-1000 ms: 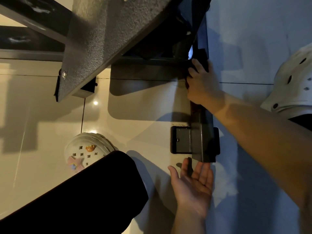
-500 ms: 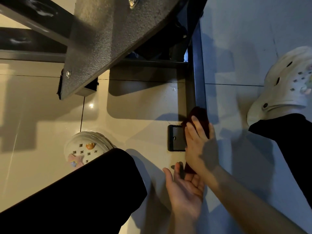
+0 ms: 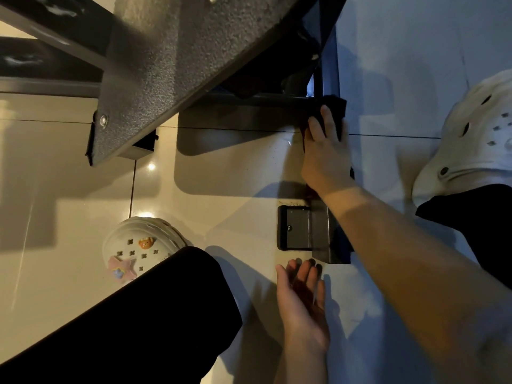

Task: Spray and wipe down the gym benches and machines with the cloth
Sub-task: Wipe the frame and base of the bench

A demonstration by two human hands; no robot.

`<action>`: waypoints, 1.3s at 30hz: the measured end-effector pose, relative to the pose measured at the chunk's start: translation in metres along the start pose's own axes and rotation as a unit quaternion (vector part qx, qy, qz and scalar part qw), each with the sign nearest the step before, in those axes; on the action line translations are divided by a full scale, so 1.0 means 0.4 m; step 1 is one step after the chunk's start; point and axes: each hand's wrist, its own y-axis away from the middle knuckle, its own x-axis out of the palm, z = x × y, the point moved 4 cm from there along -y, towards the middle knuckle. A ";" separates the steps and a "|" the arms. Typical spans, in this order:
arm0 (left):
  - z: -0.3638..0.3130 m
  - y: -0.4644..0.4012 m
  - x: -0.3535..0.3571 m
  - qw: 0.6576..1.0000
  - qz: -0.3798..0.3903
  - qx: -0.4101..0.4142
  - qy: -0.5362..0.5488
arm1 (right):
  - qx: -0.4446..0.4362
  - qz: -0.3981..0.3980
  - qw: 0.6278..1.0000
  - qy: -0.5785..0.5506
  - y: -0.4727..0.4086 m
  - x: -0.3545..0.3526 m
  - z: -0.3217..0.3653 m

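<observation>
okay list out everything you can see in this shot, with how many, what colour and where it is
cloth: one, dark, on the floor rail near its far junction, under the right hand
floor rail: one, dark grey metal, running toward the viewer right of centre
end plate: one, dark grey, on the rail's left side near its close end
slanted plate: one, dark speckled metal, top centre, above the floor
frame bars: several, black, top left
floor: glossy pale tiles, all around
clogs: two, white; the left clog with charms lower left, the right clog at the right edge
trouser legs: black, lower left and right edge
left hand: open, palm up, below the rail's end
right hand: pressing the cloth on the rail
</observation>
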 end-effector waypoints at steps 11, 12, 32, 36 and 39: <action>0.023 0.002 -0.048 0.998 -0.034 -0.004 -0.048 | 0.062 -0.030 0.995 -0.069 0.460 0.129 0.043; 0.022 0.004 -0.052 0.998 -0.039 0.004 -0.056 | 0.064 -0.036 0.993 -0.087 0.462 0.125 0.038; -0.031 -0.005 0.184 0.958 -0.033 0.163 -0.233 | 0.056 -0.023 0.948 -0.311 0.027 0.030 -0.089; -0.037 -0.016 0.235 0.957 -0.066 0.198 -0.201 | 0.074 0.007 0.924 -0.375 0.116 0.055 -0.074; -0.092 -0.016 0.280 0.948 -0.121 0.257 -0.142 | 0.025 -0.031 0.905 -0.423 0.206 0.088 -0.071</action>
